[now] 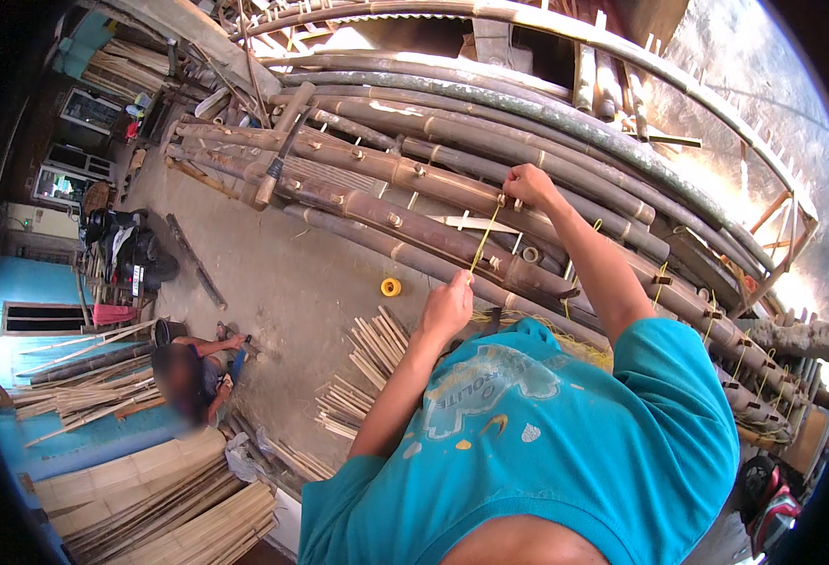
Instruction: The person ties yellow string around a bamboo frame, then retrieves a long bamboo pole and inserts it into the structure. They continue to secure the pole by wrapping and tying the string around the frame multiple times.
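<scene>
A yellow cord [487, 237] is stretched straight between my two hands, across a ladder-like frame of bamboo poles. My left hand [448, 303] is closed on its lower end, in front of the nearer pole [414, 228]. At the farther pole [452, 188], my right hand [530, 185] has its fingers closed beside a short peg end. The upper end of the cord meets the pole by those fingers. What lies inside the right hand's grip is hidden. More yellow cord [661, 282] is wound at pegs farther right along the frame.
Long bamboo poles [546, 104] lie stacked behind the frame. A wooden crosspiece [282, 146] stands at its left part. On the floor are a yellow ring-shaped roll [391, 287] and split bamboo sticks [377, 344]. Another person [198, 372] sits low at left, near bamboo strips [179, 508].
</scene>
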`<state>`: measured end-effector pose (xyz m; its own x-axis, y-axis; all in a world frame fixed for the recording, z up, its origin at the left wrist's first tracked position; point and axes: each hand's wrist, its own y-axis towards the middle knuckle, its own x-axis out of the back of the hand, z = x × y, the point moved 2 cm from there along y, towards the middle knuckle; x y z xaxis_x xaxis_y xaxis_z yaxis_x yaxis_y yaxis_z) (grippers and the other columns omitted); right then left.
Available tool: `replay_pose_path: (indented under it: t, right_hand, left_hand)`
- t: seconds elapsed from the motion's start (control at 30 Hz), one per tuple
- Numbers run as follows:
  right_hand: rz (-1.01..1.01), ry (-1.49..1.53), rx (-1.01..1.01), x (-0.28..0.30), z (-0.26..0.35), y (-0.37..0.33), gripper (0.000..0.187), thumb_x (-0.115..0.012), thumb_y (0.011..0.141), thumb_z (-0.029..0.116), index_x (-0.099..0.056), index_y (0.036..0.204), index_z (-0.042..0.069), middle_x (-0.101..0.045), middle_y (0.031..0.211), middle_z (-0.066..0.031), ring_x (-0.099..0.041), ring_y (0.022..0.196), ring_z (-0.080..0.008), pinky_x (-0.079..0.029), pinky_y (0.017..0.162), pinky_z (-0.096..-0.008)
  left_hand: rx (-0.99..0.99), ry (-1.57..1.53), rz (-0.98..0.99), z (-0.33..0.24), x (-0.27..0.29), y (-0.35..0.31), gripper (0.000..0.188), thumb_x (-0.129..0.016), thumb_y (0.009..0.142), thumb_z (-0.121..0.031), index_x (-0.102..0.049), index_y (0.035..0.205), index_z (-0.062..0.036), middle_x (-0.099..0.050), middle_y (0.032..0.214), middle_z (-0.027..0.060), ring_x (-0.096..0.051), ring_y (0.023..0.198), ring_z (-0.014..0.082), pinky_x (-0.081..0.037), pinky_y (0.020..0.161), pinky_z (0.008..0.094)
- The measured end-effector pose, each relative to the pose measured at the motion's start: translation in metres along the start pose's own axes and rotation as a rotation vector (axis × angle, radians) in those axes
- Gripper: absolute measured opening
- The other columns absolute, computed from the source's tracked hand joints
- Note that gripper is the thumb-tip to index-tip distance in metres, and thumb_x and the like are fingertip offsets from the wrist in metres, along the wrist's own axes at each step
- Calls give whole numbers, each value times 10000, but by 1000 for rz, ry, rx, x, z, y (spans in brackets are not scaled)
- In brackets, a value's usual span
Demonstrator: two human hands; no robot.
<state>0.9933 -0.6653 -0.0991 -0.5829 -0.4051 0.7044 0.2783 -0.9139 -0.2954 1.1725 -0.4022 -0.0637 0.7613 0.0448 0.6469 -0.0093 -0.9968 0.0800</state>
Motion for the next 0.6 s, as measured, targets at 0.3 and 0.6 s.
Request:
replay_pose_path:
  t: [0.3,0.6]
  right_hand:
    - [-95,-21,55,-7,0,-5,224,-647,752,277,-701,854,85,-696,831,-185,-683,815,-354,-526,735,-441]
    - [-117,-31,23,-7,5,-10,213,-619,772,263,-693,881,96,-705,864,-167,-681,849,-354,-530,754,-449]
  left_hand:
    - [-71,145,4,-15,1,-4,203,-533,893,-87,-536,1090,-40,-662,752,236,-650,687,434,-523,599,525]
    - [70,186,25,20,-25,-15,209,-536,892,-88,-534,1098,-56,-670,775,226,-648,676,437,-521,595,531]
